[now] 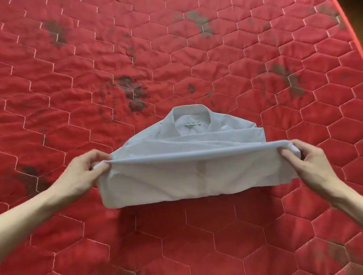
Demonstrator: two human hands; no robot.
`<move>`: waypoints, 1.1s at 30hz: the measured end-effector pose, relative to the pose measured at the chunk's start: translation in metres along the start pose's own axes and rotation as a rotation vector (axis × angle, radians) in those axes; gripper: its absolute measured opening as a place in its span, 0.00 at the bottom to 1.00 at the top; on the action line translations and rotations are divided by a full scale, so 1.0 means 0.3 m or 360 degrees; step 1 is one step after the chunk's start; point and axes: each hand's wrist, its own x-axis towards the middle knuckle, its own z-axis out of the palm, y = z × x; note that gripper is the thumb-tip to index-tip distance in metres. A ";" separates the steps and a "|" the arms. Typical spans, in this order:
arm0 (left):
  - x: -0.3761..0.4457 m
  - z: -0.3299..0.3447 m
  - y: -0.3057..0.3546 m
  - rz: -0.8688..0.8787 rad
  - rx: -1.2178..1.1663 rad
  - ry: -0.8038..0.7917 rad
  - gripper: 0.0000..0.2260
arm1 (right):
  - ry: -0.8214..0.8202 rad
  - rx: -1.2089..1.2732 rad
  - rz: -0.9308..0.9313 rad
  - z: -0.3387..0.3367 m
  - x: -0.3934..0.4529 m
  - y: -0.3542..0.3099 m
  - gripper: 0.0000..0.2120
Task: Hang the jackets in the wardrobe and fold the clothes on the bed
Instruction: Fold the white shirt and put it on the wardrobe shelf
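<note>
The left hand (81,173) and right hand (306,158) are each pinching a corner of the shirt (191,158) lying on the bed (167,50), lifting its lower half mid-fold, which likely calls for laying that fold evenly toward the collar (190,112).

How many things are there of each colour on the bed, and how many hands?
White: 1, the shirt, held up at its folded edge.
Red: 1, the quilted mattress under it.
Hands: 2, the left hand and the right hand, each pinching one end of the shirt.
Total: 4
</note>
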 end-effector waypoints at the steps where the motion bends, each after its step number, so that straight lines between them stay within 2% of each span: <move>1: 0.024 -0.003 0.011 -0.0015 -0.0057 0.0078 0.02 | 0.0025 0.0017 0.0000 0.015 0.041 -0.009 0.07; 5: 0.140 0.000 -0.012 -0.0119 -0.0333 0.0301 0.01 | 0.0153 0.0030 -0.0019 0.071 0.211 -0.043 0.05; 9: 0.242 0.016 -0.025 -0.0155 -0.0405 0.0483 0.04 | 0.0185 -0.0058 -0.0067 0.123 0.362 -0.035 0.06; 18: 0.459 0.061 -0.001 -0.0190 -0.0573 0.0634 0.05 | 0.0288 -0.0256 0.0014 0.231 0.590 0.029 0.11; 21: 0.532 0.073 0.016 -0.0203 -0.0556 0.0661 0.02 | 0.0352 -0.0260 0.0083 0.254 0.640 0.054 0.11; 25: 0.609 0.117 0.018 -0.0317 -0.0480 0.0688 0.03 | 0.0326 -0.0375 0.0156 0.283 0.694 0.089 0.12; 27: 0.612 0.161 0.012 -0.0397 -0.0079 0.0804 0.10 | 0.0357 -0.0698 0.0165 0.300 0.698 0.099 0.15; 28: 0.596 0.186 0.017 -0.0379 0.0211 0.0884 0.14 | 0.0410 -0.0883 0.0061 0.309 0.690 0.093 0.18; 29: 0.571 0.220 0.028 -0.0251 0.0435 0.0952 0.17 | 0.0462 -0.0988 -0.0144 0.322 0.675 0.079 0.20; 30: 0.540 0.260 0.048 -0.0003 0.0579 0.0975 0.19 | 0.0459 -0.1015 -0.0422 0.343 0.654 0.059 0.21; 32: 0.467 0.368 0.087 0.0584 0.0784 0.0818 0.22 | 0.0273 -0.0999 -0.0928 0.416 0.581 0.011 0.21; 33: 0.431 0.435 0.097 0.0782 0.0869 0.0692 0.23 | 0.0133 -0.1026 -0.1100 0.467 0.533 -0.004 0.22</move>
